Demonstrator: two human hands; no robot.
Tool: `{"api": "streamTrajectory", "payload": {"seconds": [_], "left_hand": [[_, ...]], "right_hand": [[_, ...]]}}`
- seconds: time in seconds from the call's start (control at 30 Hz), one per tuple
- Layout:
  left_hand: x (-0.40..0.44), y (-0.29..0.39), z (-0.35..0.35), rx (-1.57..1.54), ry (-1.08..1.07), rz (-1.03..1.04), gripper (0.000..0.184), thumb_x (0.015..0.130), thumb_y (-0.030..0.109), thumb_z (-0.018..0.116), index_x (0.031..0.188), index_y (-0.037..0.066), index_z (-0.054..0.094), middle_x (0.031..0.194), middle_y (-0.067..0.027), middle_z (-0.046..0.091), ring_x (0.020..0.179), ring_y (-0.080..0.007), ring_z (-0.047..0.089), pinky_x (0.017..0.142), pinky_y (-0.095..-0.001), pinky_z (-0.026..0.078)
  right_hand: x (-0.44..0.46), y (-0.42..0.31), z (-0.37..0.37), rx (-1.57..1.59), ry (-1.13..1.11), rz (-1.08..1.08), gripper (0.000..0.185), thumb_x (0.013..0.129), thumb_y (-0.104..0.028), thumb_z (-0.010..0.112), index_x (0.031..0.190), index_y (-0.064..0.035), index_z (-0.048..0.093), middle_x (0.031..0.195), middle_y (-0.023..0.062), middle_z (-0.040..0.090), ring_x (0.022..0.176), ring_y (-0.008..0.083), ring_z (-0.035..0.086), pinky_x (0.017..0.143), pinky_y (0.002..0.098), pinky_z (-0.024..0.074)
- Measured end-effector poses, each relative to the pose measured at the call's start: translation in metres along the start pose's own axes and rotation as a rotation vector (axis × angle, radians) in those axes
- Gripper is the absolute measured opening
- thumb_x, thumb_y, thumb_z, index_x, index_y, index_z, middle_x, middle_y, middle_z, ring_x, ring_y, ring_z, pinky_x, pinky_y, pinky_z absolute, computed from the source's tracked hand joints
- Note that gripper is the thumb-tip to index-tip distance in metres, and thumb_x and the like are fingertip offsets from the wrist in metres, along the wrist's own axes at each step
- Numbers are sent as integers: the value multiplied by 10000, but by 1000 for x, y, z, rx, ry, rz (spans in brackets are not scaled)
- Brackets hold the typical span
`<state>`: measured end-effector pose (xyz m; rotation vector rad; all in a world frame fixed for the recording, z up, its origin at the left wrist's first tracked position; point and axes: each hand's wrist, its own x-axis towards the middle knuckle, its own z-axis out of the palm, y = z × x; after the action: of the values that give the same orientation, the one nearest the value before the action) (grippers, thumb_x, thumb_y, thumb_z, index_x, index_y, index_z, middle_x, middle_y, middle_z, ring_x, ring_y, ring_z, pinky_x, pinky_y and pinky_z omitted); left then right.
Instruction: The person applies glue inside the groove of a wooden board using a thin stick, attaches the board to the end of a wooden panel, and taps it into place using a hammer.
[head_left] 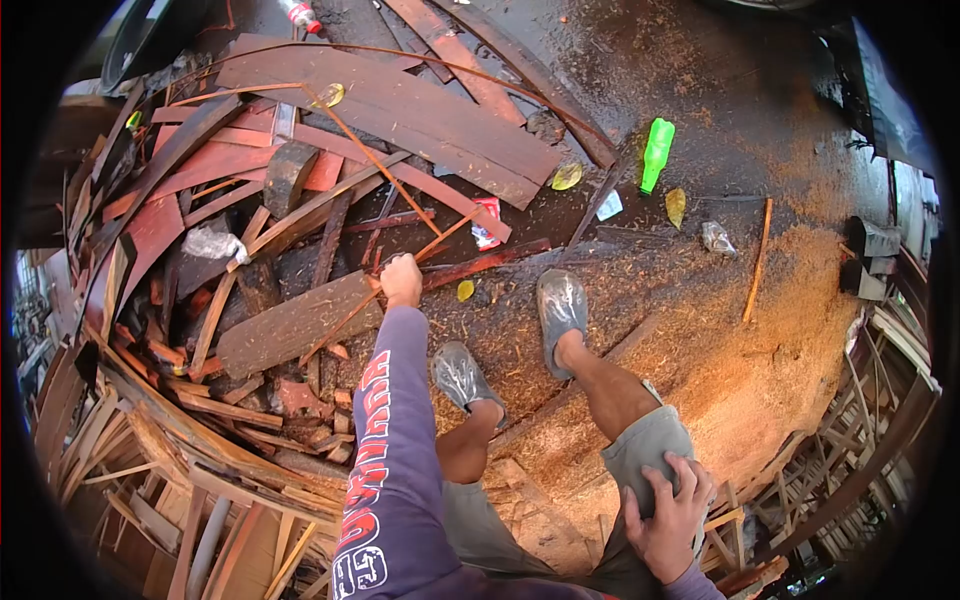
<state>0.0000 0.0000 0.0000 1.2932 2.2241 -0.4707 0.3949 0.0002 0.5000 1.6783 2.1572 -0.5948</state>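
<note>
My left hand point(402, 280) reaches out in a purple sleeve with printed letters and is closed around a thin wooden strip point(452, 231). The strip slants over the scrap pile, one end up near a red-and-white wrapper point(487, 223). Beneath the fist lies a short, broad brown board point(295, 325). Resting on the knee of my grey shorts, my right hand point(670, 515) has its fingers spread and holds nothing.
Reddish boards point(400, 120) and broken wood heap up at the left. Sawdust point(740, 360) covers the ground at the right. A green plastic bottle point(656, 156), a narrow stick point(758, 262) and a crumpled clear plastic piece point(717, 238) lie ahead. Wood scraps point(860, 420) are stacked at the right edge.
</note>
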Motion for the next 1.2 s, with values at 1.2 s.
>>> {"api": "streamTrajectory", "payload": {"seconds": [1.2], "left_hand": [[-1165, -84, -324, -1991, 2479, -963, 87, 936, 69, 723, 949, -16, 724, 834, -41, 675, 780, -129, 587, 785, -277, 462]], "right_hand": [[-585, -406, -127, 98, -865, -2395, 82, 832, -87, 750, 912, -92, 769, 870, 50, 668, 939, 280, 550, 836, 420, 374]]}}
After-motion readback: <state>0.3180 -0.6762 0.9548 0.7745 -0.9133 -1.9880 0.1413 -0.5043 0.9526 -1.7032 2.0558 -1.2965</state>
